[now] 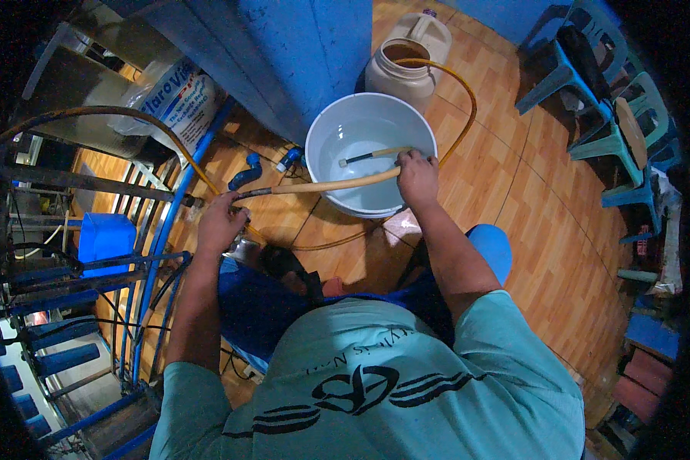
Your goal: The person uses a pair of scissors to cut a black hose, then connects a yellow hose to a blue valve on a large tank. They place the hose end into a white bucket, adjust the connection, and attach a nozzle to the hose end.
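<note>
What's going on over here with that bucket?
The person's left hand and right hand hold a tan tube between them, the right at the rim of a white bucket of clear liquid. Beyond it, a thin yellow-brown hose curves into the open mouth of a beige plastic jar.
</note>
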{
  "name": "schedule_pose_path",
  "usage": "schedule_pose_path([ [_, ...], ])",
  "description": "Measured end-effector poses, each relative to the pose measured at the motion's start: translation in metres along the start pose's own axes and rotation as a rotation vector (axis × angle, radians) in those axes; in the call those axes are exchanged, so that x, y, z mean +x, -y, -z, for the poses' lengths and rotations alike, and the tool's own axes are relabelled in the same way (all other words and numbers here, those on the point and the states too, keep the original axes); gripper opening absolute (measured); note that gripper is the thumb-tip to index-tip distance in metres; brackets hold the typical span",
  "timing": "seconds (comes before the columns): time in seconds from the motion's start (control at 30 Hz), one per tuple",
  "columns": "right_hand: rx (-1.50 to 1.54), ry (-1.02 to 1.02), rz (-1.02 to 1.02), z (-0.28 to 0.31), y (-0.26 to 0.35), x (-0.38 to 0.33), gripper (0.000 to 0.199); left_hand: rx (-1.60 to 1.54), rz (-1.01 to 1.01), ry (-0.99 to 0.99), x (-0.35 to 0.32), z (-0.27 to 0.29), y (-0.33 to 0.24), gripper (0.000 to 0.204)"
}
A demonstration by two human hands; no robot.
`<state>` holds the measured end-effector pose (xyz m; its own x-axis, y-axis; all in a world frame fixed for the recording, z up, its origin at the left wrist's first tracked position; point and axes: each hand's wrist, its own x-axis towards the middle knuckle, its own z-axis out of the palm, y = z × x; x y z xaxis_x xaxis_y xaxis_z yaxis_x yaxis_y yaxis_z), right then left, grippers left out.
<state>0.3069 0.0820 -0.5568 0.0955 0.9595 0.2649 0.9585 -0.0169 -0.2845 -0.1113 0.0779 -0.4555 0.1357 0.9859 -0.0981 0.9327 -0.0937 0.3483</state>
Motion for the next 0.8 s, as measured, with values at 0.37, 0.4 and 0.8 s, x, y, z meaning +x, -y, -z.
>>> schedule_pose_path([
  [0.37,-0.038,0.049,-0.019,0.0,-0.001,0.0,0.022,-0.004,0.025,0.012,-0.002,0.003,-0.006,0.046],
  [0.4,-0.037,0.053,-0.022,0.002,0.001,0.0,0.022,-0.002,0.023,0.008,-0.001,0.002,-0.005,0.046],
  [0.8,-0.054,0.072,-0.029,0.002,0.001,0.001,0.02,0.016,0.002,0.014,0.001,-0.003,0.003,0.048],
])
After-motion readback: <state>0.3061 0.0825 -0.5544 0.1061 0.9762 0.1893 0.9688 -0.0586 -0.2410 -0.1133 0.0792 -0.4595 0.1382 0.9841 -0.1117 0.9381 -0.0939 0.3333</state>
